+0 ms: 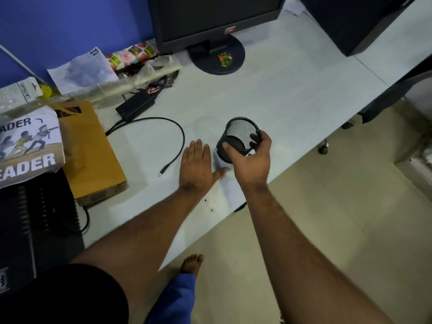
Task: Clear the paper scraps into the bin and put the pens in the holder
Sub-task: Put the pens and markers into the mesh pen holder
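I'm at an office desk: a monitor on its stand, blue partition wall, power adapter with cable
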`<action>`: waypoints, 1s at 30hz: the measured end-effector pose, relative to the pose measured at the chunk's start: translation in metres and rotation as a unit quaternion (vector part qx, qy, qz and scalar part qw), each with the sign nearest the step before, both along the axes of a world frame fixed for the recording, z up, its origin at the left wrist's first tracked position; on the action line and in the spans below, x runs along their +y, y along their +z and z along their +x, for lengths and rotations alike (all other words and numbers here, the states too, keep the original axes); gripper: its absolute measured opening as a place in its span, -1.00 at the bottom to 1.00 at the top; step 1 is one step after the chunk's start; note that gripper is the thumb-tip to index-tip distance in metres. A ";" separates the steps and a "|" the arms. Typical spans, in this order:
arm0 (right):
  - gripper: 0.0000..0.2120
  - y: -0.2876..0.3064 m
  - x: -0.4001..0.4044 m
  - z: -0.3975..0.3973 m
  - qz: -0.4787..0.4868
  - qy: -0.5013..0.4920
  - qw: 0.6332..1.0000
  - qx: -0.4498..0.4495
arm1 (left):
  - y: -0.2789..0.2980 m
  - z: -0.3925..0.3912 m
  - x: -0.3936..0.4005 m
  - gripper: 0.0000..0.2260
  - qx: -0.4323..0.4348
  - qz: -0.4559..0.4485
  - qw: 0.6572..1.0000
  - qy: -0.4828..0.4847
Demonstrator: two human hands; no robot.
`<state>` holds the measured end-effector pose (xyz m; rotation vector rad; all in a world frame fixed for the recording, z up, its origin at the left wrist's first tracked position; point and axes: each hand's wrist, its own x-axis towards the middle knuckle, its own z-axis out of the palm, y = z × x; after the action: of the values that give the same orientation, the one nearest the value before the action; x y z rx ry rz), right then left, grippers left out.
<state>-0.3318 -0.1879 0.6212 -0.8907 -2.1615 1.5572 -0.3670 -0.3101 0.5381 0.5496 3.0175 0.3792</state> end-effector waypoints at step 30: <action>-0.30 -0.327 0.156 0.675 -0.143 -0.489 0.853 -0.112 | -0.275 0.561 0.305 -0.90 -0.401 0.011 0.881 -0.250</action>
<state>0.3427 -0.0319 0.2940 -1.9388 -1.1674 1.2314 0.1937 -0.0056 0.2633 0.8717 1.9948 0.4569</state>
